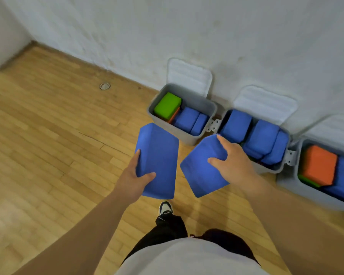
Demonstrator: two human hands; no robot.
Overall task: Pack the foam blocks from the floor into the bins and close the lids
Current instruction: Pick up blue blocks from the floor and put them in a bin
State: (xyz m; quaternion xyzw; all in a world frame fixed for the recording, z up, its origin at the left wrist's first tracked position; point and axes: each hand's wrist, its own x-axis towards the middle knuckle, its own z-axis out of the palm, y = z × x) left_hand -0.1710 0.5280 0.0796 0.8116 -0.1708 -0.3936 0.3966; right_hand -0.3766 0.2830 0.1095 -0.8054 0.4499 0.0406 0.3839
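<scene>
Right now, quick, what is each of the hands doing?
Left hand: grips a blue foam block, held in the air.
Right hand: grips another blue foam block, near the open bins.

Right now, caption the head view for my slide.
A blue block in the left hand, another blue block in the right hand, before three open-lidded grey bins by the wall.
</scene>
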